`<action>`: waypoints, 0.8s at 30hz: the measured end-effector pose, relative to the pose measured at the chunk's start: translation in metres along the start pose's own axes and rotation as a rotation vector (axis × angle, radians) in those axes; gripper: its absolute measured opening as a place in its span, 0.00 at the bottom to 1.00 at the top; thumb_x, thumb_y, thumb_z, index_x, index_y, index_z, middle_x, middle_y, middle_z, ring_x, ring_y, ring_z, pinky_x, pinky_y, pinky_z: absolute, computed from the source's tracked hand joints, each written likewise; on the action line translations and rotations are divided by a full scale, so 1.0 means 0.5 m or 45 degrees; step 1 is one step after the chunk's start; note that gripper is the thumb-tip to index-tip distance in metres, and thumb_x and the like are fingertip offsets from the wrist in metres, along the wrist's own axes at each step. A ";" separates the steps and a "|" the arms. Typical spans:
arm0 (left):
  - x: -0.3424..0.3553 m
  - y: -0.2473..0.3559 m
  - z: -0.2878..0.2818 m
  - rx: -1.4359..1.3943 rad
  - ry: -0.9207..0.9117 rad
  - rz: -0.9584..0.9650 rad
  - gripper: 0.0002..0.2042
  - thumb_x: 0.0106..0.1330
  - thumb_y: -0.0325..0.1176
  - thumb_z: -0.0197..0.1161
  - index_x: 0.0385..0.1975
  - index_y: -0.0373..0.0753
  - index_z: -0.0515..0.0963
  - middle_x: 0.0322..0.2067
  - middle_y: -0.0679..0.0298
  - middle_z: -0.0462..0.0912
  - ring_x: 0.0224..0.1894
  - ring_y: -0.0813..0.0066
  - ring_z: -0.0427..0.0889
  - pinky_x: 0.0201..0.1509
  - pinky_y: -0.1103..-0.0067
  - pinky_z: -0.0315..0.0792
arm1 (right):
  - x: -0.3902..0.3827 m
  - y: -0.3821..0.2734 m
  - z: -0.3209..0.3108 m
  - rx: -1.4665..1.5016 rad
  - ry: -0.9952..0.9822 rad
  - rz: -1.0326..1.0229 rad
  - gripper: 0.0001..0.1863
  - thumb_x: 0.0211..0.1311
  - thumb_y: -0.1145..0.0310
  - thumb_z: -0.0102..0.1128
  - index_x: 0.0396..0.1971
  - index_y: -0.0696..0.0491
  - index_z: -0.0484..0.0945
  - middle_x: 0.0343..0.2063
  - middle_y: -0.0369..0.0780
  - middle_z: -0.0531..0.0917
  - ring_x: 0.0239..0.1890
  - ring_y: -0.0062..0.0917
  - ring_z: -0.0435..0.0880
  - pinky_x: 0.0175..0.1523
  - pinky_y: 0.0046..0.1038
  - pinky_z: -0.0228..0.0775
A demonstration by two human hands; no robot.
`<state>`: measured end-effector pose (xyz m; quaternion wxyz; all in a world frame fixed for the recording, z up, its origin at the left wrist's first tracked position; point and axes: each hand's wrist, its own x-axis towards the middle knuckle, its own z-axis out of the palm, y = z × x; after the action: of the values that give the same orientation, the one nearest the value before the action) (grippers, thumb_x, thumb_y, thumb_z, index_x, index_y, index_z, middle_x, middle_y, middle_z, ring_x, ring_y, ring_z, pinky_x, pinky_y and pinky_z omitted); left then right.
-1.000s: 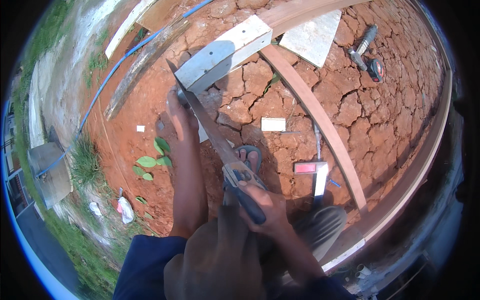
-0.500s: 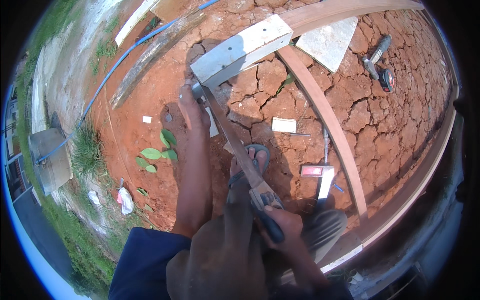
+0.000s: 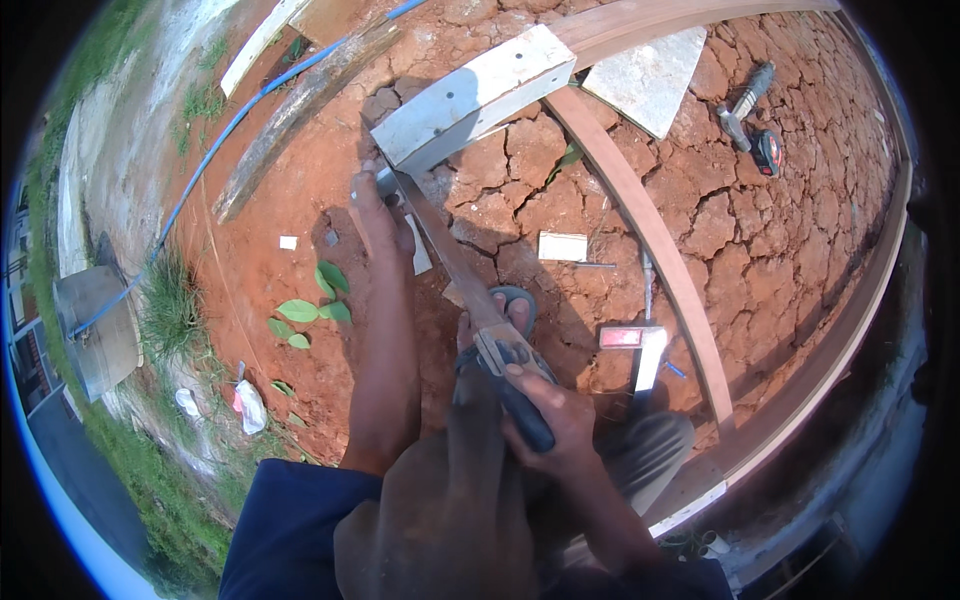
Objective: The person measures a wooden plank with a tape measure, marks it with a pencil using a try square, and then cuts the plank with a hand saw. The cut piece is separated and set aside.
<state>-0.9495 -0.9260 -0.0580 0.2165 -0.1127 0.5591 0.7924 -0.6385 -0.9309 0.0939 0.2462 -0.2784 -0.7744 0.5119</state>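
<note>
My right hand (image 3: pixel 550 410) is wrapped around the dark handle of a handsaw (image 3: pixel 455 265). Its long blade slants up and left, and the far part meets the near end of a white-faced wooden beam (image 3: pixel 475 100). At that end my left hand (image 3: pixel 378 215) is closed on a short pale end of the beam, just left of the blade. Its fingertips are partly hidden. The beam is raised above the soil, with a few dark holes or screw heads in its upper face. My sandalled foot (image 3: pixel 515 305) shows beneath the blade.
A curved reddish timber strip (image 3: pixel 650 215) runs along the right. Beyond it lie a hammer (image 3: pixel 735 125) and a tape measure (image 3: pixel 766 152). A try square (image 3: pixel 650 360) rests near my knee. Leaves (image 3: pixel 300 310), a blue hose (image 3: pixel 215 150) and an old plank (image 3: pixel 290 125) are at left.
My right hand and the saw have moved forward and to the left, with the handle farther up. My left hand keeps its hold at the beam's end. The view has shifted slightly.
</note>
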 end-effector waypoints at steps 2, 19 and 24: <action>0.000 0.002 0.002 -0.036 -0.012 -0.055 0.14 0.69 0.44 0.64 0.42 0.40 0.79 0.32 0.67 0.82 0.31 0.79 0.79 0.33 0.81 0.70 | 0.040 0.018 0.029 0.018 -0.126 0.146 0.30 0.50 0.75 0.73 0.58 0.50 0.79 0.37 0.45 0.89 0.35 0.37 0.91 0.42 0.31 0.84; 0.012 -0.002 0.002 -0.225 -0.035 -0.054 0.13 0.70 0.40 0.63 0.41 0.35 0.78 0.34 0.64 0.82 0.34 0.76 0.82 0.37 0.79 0.75 | -0.008 0.007 -0.010 -0.022 -0.140 0.115 0.31 0.48 0.75 0.75 0.57 0.49 0.79 0.41 0.47 0.88 0.38 0.41 0.91 0.42 0.34 0.84; 0.000 -0.004 0.005 -0.205 0.057 -0.054 0.10 0.69 0.39 0.64 0.43 0.41 0.79 0.36 0.67 0.81 0.35 0.78 0.79 0.37 0.77 0.72 | 0.039 -0.027 -0.013 0.011 -0.003 -0.043 0.31 0.50 0.75 0.75 0.58 0.49 0.78 0.36 0.46 0.88 0.34 0.38 0.91 0.40 0.34 0.83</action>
<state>-0.9482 -0.9232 -0.0586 0.2109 -0.1590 0.4958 0.8273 -0.6509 -0.9177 0.1105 0.2550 -0.2637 -0.7772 0.5113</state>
